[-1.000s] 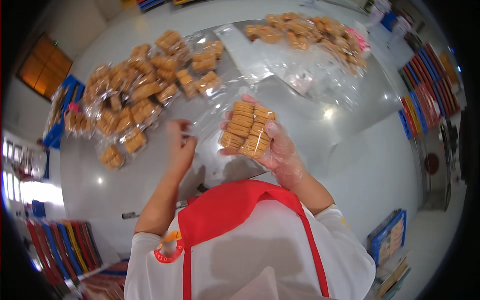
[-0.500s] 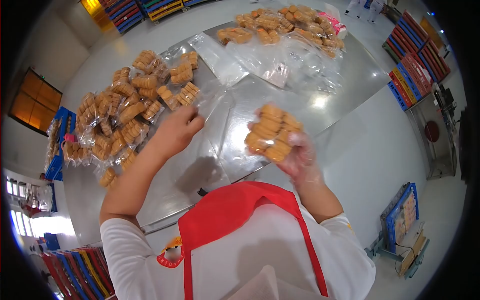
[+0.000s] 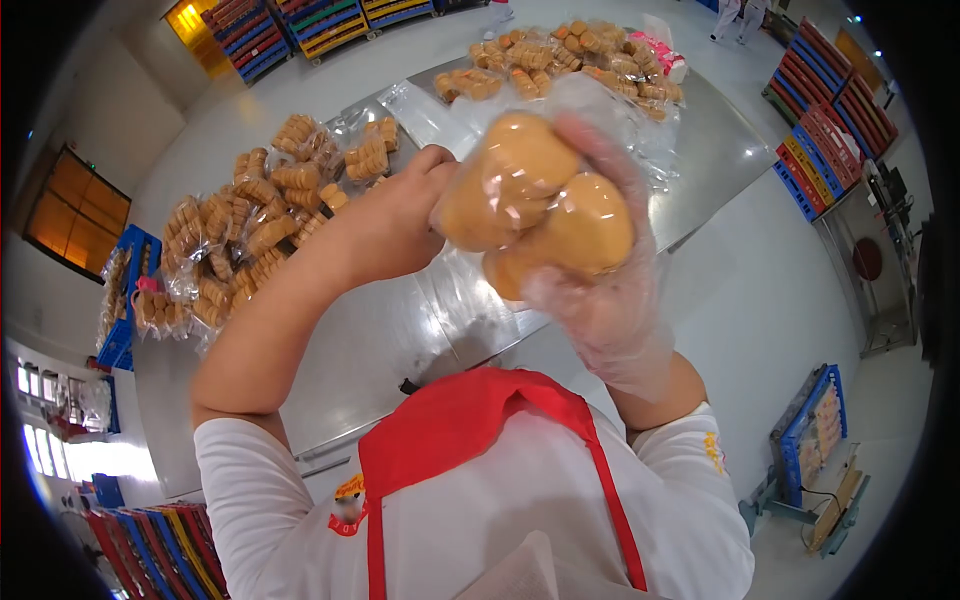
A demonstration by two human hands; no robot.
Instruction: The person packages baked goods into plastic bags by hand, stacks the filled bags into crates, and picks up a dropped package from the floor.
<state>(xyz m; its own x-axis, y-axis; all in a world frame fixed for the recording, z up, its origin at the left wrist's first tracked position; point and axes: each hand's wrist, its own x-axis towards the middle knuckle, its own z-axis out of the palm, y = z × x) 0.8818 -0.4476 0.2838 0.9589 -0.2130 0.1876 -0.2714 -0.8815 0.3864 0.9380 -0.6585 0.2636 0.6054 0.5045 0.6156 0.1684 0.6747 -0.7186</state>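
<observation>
A clear plastic bag of golden-brown biscuits (image 3: 585, 225) is raised close to the camera, over the metal table. My right hand (image 3: 620, 320), in a clear plastic glove, wraps round its right side and underside, with the biscuits' rounded faces towards me. My left hand (image 3: 395, 220) is bare and closed at the bag's left edge. Its fingertips are hidden, so what they pinch cannot be made out. Beyond my left forearm lies a pile of bagged biscuits (image 3: 270, 230).
More bagged biscuits (image 3: 560, 60) and loose clear film lie at the table's far end. The metal table (image 3: 350, 370) reaches close to my red apron (image 3: 470, 420). Stacked coloured trays (image 3: 820, 150) stand at the right, with a blue crate (image 3: 130, 300) at the left. Other people's legs show far off.
The bag has risen towards the camera in my right hand and turned so that the biscuits' round faces show. My left hand has moved right and up, to the bag's edge.
</observation>
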